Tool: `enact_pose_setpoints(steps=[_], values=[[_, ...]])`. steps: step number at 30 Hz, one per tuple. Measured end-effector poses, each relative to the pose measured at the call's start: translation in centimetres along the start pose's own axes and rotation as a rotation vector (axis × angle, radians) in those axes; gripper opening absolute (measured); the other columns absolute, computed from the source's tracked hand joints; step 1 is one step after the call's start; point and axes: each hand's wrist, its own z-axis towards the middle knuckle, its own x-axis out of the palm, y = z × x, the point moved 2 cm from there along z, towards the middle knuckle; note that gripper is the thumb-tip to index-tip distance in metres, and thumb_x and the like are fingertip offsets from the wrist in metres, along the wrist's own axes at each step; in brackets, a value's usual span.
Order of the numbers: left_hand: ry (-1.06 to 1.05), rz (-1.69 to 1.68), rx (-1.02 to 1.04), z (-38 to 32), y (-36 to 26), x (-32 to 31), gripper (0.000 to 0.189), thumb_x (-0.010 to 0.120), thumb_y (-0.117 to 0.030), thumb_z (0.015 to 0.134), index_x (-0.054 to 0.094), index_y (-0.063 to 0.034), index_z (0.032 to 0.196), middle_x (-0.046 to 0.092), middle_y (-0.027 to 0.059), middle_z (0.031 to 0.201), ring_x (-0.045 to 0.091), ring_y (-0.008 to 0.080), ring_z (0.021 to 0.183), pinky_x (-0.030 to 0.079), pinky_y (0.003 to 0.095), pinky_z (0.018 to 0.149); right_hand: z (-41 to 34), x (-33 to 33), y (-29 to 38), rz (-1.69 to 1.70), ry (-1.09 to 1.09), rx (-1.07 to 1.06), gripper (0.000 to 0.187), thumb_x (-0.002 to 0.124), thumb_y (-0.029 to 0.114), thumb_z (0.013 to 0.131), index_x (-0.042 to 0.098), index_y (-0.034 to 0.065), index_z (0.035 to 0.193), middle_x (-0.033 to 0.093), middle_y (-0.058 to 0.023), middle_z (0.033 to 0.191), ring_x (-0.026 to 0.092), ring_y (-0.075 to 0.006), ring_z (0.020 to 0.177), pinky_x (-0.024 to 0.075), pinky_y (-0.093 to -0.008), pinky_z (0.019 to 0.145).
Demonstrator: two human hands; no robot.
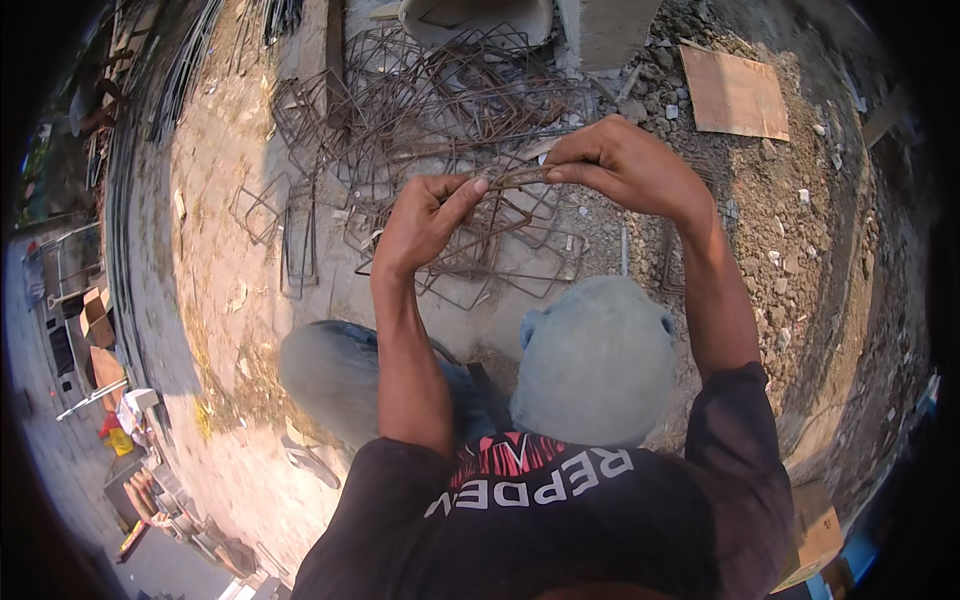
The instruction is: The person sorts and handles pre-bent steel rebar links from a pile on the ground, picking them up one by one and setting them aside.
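My left hand (439,214) grips one end of some thin rusty steel rods (519,177), which look like sides of bent rebar stirrups. The other end is pinched by my right hand (622,161), thumb below and fingers curled above. The rods are held about level over the ground, and how many there are cannot be told. Below and beyond my hands lies a tangled heap of rectangular rebar stirrups (442,105). A few loose stirrups (300,247) lie left of the heap. My bent knees (600,352) in faded jeans are close to my forearms.
A pale tub (476,21) and a concrete block or post (611,34) stand behind the heap. Rubble (772,277) and a plywood piece (739,94) lie to the right. Long steel bars (118,225) run along the left, near another person (94,105). A cardboard box (814,532) sits lower right.
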Motion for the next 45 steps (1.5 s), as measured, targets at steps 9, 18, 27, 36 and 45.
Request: enact_pose_setpoints(steps=[9,18,27,36,45], values=[[-0.002,-0.054,-0.018,0.0,0.4,0.1,0.048,0.065,-0.039,0.099,0.061,-0.0036,0.066,0.046,-0.0041,0.057,0.037,0.0059,0.055,0.029,0.0279,0.049,-1.4,0.9,-1.3,0.192,0.093,0.042,0.023,0.068,0.02,0.094,0.075,-0.0014,0.1,0.074,-0.0124,0.088,0.07,-0.0216,0.081,0.0543,-0.0358,0.074],[0.163,-0.588,-0.007,-0.2,0.8,0.4,0.049,0.061,-0.037,0.101,0.052,-0.0072,0.064,0.044,-0.004,0.056,0.033,0.0045,0.049,0.024,0.0263,0.045,-2.0,0.6,-2.7,0.626,0.072,0.155,0.026,0.069,0.027,0.096,0.077,0.0022,0.101,0.07,-0.0001,0.08,0.055,-0.0068,0.068,0.0423,-0.0289,0.061],[0.133,-0.539,-0.122,-0.5,1.3,-0.3,0.05,0.062,-0.039,0.101,0.054,-0.0073,0.064,0.041,-0.005,0.054,0.029,0.0038,0.045,0.021,0.0254,0.043,-1.9,1.6,-0.1,0.513,-0.104,0.092,0.026,0.068,0.023,0.096,0.075,-0.0015,0.102,0.074,-0.0071,0.086,0.065,-0.0129,0.076,0.0509,-0.0313,0.068],[0.116,-0.458,-0.123,-0.4,0.4,0.4,0.048,0.063,-0.039,0.1,0.055,-0.0089,0.064,0.043,-0.0058,0.056,0.032,0.003,0.049,0.024,0.0251,0.044,-2.5,0.5,-0.1,0.512,0.114,0.124,0.026,0.068,0.022,0.094,0.074,-0.0018,0.102,0.075,-0.0128,0.09,0.069,-0.0167,0.084,0.0528,-0.0334,0.075],[0.094,-0.106,-0.052,0.0,-0.1,-0.5,0.049,0.065,-0.04,0.099,0.061,-0.0037,0.066,0.049,-0.0045,0.059,0.039,0.0056,0.056,0.032,0.0287,0.049,-1.0,0.1,-0.3,0.419,0.225,0.118,0.027,0.068,0.022,0.094,0.073,-0.0033,0.1,0.072,-0.0135,0.082,0.063,-0.017,0.072,0.0493,-0.0355,0.069]])
